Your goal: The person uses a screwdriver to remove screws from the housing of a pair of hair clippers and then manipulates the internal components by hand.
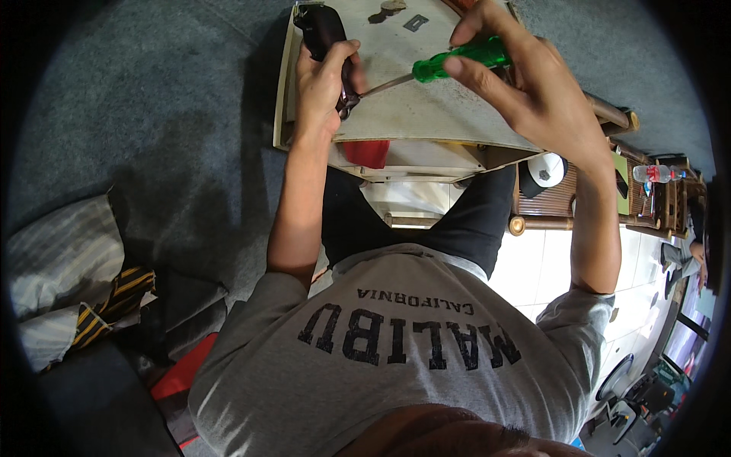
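My left hand [321,87] is closed around a dark hair clipper [323,30], its toothed metal head pointing away from me over the left part of the pale tabletop [434,114]. In my right hand [544,91] is a screwdriver [461,61] with a clear green handle, gripped between thumb and fingers. Its metal shaft slants left, and the tip meets the near end of the clipper; the exact spot of contact is too small to tell. Farther back on the table lies a small flat grey metal piece [416,23], beside a small dark item [378,17].
A red cloth [367,154] shows in the shelf beneath the tabletop. On the bamboo bench [582,222] to the right are a white-and-black cap [547,169], a phone [621,183] and a plastic bottle [658,174]. Cushions [68,244] lie at left; another person [685,259] is far right.
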Demonstrator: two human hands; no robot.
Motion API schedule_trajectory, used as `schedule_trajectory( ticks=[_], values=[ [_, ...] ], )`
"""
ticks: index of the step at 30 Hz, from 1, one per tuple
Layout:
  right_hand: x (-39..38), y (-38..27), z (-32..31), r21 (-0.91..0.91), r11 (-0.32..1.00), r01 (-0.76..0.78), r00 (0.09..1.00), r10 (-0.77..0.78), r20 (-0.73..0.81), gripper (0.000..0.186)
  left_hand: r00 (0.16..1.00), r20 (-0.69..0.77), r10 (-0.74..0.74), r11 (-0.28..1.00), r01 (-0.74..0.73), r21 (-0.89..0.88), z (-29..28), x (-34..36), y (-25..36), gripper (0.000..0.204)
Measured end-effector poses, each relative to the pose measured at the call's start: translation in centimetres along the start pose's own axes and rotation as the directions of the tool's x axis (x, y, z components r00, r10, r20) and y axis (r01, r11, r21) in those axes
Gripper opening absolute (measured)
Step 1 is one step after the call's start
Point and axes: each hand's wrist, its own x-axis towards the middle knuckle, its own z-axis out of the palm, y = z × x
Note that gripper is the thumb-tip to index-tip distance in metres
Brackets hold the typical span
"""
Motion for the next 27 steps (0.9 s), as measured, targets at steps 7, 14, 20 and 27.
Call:
schedule_trajectory(
  ticks=[7, 14, 20, 27],
  values=[
    [3.5, 0.6, 5.5, -0.122, 0.923, 0.366, 0.737, -0.367, -0.568, 0.035, 0.998, 0.004, -0.057, 0.998, 0.057, -0.004, -1.1, -0.1, 0.5, 0.023],
    [2.6, 1.7, 4.7, 0.021, 0.948, 0.318, 0.854, -0.276, -0.441, 0.036, 0.995, 0.071, -0.068, 0.992, 0.075, -0.101, -1.3, 0.2, 0.7, 0.021],
    [1.3, 0.3, 3.4, 0.004, 0.994, 0.107, 0.936, -0.099, -0.338, 0.042, 0.988, 0.12, -0.096, 0.982, 0.114, -0.15, -2.2, 0.6, 0.6, 0.034],
    [1.7, -0.2, 2.2, -0.133, 0.985, 0.107, 0.957, -0.139, -0.254, 0.036, 0.991, 0.115, -0.068, 0.985, 0.085, -0.148, -2.6, 0.6, 0.5, 0.041]
  ],
)
